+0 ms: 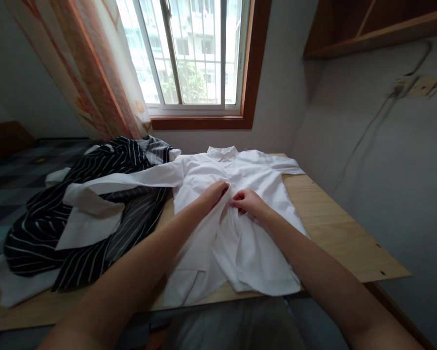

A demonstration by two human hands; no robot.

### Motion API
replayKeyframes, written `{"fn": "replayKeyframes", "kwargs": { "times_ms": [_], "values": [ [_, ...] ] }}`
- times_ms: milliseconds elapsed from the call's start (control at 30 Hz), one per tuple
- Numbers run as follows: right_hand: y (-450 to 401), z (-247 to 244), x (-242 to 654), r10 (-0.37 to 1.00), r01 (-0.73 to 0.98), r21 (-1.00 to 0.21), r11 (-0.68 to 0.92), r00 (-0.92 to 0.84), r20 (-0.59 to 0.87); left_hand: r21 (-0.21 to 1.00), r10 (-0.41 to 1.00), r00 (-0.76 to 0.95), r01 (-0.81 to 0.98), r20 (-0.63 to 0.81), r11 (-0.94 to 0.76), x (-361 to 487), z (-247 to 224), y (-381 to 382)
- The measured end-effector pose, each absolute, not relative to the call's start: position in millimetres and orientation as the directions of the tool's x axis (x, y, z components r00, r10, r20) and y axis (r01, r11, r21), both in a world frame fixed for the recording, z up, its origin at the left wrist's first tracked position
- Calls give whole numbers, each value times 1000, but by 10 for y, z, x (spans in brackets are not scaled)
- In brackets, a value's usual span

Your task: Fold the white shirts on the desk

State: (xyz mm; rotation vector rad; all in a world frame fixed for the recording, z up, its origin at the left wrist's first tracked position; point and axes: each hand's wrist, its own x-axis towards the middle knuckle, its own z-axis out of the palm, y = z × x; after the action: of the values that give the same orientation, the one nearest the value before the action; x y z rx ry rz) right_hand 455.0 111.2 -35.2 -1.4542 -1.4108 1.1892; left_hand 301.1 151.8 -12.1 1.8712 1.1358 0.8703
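Observation:
A white collared shirt [265, 243] lies face up, its collar toward the window and its sleeves spread to both sides. Both hands are at the front opening, around the middle of the shirt. My left hand [215, 192] is closed on the left front edge, lifting the cloth a little. Just to the right, my right hand [248, 201] pinches the other front edge between thumb and fingers. Below the hands the two front panels hang apart in loose folds. Any button between the fingers is too small to make out.
Black-and-white striped clothing [90, 194] is heaped at the left, with the shirt's left sleeve across it. Beneath is a light wooden board [335, 228]; a dark checked bed cover [7, 180] lies farther left. A window [192, 58] and a wall socket [419, 86] are beyond.

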Motion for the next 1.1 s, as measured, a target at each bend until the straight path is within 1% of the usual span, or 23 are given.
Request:
{"fn": "replayKeyframes", "kwargs": {
  "times_ms": [33, 100, 233, 367, 467, 667, 833, 933, 1000, 1100],
  "values": [
    [1114, -353, 4562, 994, 307, -948, -83, -49, -103, 891, 924, 347, 354, 159, -286, 3024, -189, 1474],
    [1118, -358, 4585, 994, 359, -930, -76, -52, -101, 893, 921, 345, 335, 182, -302, 3023, -298, 1387],
    [1117, -351, 4621, 989, 352, -929, -115, -47, -141, 807, 869, 433, 408, 241, -427, 2987, -382, 1302],
    [1100, -301, 4679, 988, 327, -935, -136, -28, -154, 744, 847, 454, 457, 276, -487, 2984, -381, 1310],
    [1084, -248, 4726, 995, 291, -952, -94, -12, -102, 729, 843, 457, 469, 283, -498, 2986, -379, 1310],
    [1061, -191, 4695, 998, 147, -987, 67, -16, 65, 727, 844, 451, 469, 292, -502, 2976, -367, 1274],
    [1048, -250, 4647, 990, 153, -981, 117, -94, 103, 759, 856, 431, 444, 285, -477, 2970, -341, 1267],
    [1040, -265, 4650, 990, 185, -976, 116, -100, 99, 808, 869, 423, 398, 258, -434, 2944, -320, 1291],
    [1035, -257, 4652, 991, 195, -975, 108, -94, 91, 867, 877, 429, 328, 217, -376, 2920, -310, 1312],
    [1032, -243, 4650, 991, 204, -973, 109, -97, 91, 957, 887, 444, 181, 125, -225, 2892, -314, 1338]
  ]
}}
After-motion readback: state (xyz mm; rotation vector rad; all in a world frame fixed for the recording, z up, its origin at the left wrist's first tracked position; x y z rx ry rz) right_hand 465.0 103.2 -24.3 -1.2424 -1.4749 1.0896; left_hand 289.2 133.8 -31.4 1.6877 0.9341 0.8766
